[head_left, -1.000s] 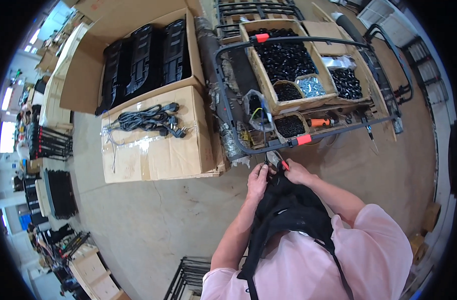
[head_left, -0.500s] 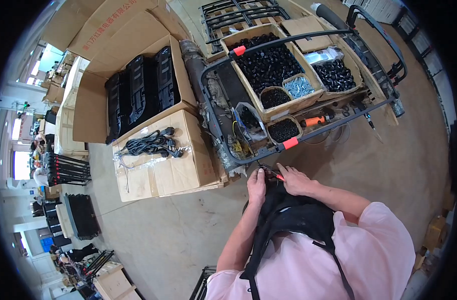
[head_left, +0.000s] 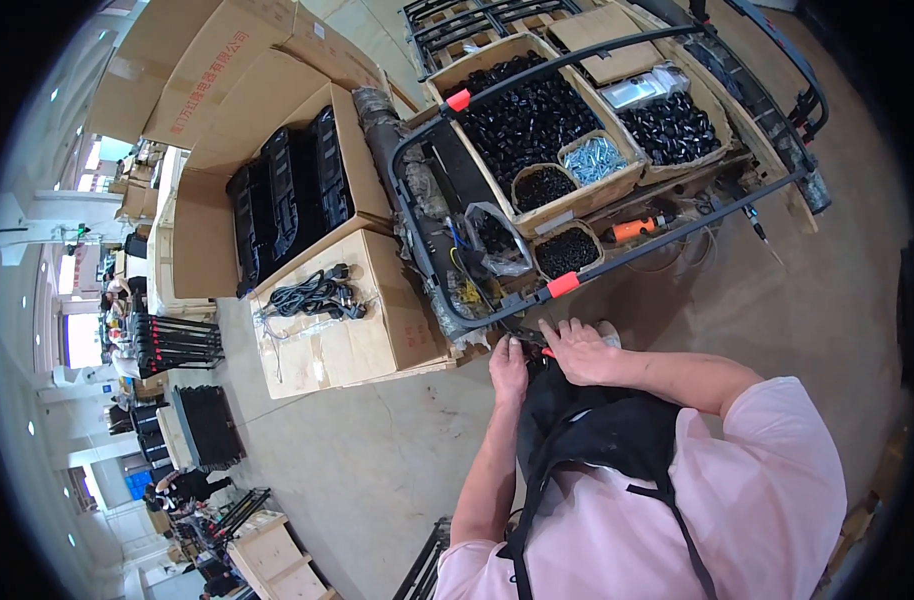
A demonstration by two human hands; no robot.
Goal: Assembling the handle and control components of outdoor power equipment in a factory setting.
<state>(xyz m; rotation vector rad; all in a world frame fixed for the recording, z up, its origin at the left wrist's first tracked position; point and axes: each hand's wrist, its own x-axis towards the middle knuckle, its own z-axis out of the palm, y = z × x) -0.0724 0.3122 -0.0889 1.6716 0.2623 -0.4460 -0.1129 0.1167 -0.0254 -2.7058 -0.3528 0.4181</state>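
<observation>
At the near corner of a black tubular frame (head_left: 424, 262), both my hands are close together. My left hand (head_left: 509, 366) is closed in a pinch, thumb up; whatever it grips is hidden. My right hand (head_left: 583, 354) is bent around a small red-handled tool (head_left: 548, 352), mostly covered by the fingers, so its exact kind does not show. Red pieces (head_left: 563, 285) sit on the frame's tube. Just beyond it are a tub of small black parts (head_left: 567, 253) and an orange-handled tool (head_left: 634, 229).
Wooden trays hold black plastic parts (head_left: 527, 108) and silvery screws (head_left: 593, 160). On the left stands an open carton (head_left: 202, 240) of black mouldings. A coil of black power cords (head_left: 312, 293) lies on a closed carton (head_left: 322, 352). Stacked frames and people are farther left.
The view has shifted slightly, so the surroundings sit differently. My right hand has turned more over the red-handled tool, and less of the red shows. My left hand keeps its pinch.
</observation>
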